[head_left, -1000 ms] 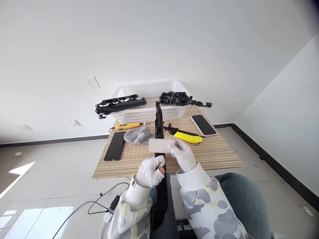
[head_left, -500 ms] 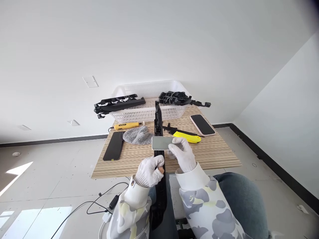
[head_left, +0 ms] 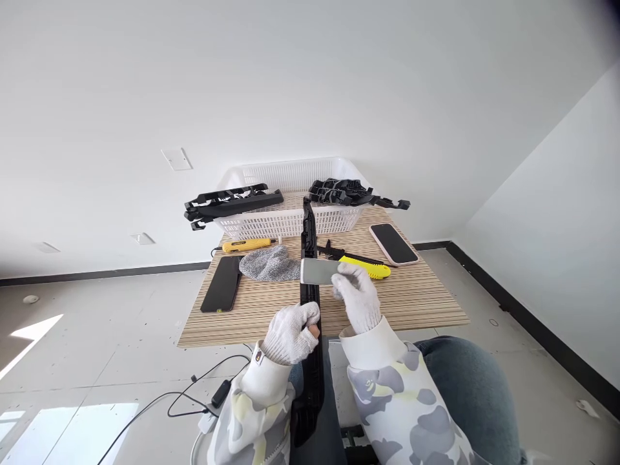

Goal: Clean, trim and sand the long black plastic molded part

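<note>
A long black plastic trim piece (head_left: 314, 368) runs from my lap across the table edge, its far end near the basket. My gloved left hand (head_left: 290, 334) is closed around it at the table's front edge, with one bare fingertip showing. In my gloved right hand (head_left: 357, 297), pinched at one end, is a flat grey rectangular plate (head_left: 318, 271) with a pale edge. The plate lies crosswise over the trim piece; whether the two touch I cannot tell. Just beyond my right hand is a yellow-handled tool (head_left: 368, 266), beside black parts.
A white basket (head_left: 285, 225) at the back holds more black plastic parts (head_left: 232, 203). On the table (head_left: 397, 303) are a grey cloth (head_left: 268, 263), a yellow corded tool (head_left: 247, 245), a dark phone (head_left: 221, 284) and a pink-edged phone (head_left: 394, 244). Cables (head_left: 181, 394) lie on the floor.
My right hand has moved slightly right with the grey plate, whose free end has risen a little and now tilts. My left hand and the trim piece stay nearly still.
</note>
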A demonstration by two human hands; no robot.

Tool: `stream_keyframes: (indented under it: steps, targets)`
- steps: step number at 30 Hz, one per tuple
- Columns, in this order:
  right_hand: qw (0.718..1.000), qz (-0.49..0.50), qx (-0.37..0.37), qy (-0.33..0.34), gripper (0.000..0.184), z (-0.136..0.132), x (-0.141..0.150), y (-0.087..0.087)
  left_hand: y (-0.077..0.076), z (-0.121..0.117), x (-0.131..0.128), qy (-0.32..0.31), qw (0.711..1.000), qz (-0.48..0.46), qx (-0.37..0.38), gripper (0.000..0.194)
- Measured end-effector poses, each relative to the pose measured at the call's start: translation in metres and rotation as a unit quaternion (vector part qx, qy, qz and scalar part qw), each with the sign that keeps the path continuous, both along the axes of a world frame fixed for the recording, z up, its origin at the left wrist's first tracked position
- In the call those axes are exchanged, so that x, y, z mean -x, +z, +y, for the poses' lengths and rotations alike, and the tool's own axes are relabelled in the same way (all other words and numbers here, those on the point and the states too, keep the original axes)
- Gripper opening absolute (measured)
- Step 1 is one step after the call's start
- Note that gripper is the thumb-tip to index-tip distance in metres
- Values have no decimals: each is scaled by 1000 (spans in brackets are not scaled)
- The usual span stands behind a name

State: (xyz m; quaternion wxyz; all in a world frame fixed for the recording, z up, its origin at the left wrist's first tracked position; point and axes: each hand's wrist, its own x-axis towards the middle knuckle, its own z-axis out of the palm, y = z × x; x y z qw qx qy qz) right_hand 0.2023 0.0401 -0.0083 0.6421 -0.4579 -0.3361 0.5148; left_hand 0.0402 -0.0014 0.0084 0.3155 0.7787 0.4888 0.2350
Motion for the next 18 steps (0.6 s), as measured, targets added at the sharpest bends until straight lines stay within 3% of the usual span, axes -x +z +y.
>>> stream_keyframes:
  steps: [2, 5, 9, 13, 16, 18]
  targets:
    - [1000, 8, 4, -10, 34, 0, 0, 0, 0, 0, 0, -2, 1000, 0, -5, 30]
    - [998, -6, 1, 58, 33, 0, -1, -1, -1, 0, 0, -1, 1000, 4, -8, 29]
    - [1000, 13, 0, -15, 32, 2, -2, -1, -1, 0, 0, -3, 1000, 1, -6, 28]
    - [998, -4, -6, 61, 29, 1, -2, 0, -1, 0, 0, -2, 1000, 1, -1, 26]
    - [1000, 9, 3, -11, 32, 1, -2, 1, 0, -1, 0, -2, 1000, -2, -5, 26]
    - [1000, 7, 0, -2, 32, 1, -2, 2, 0, -1, 0, -5, 1000, -2, -5, 26]
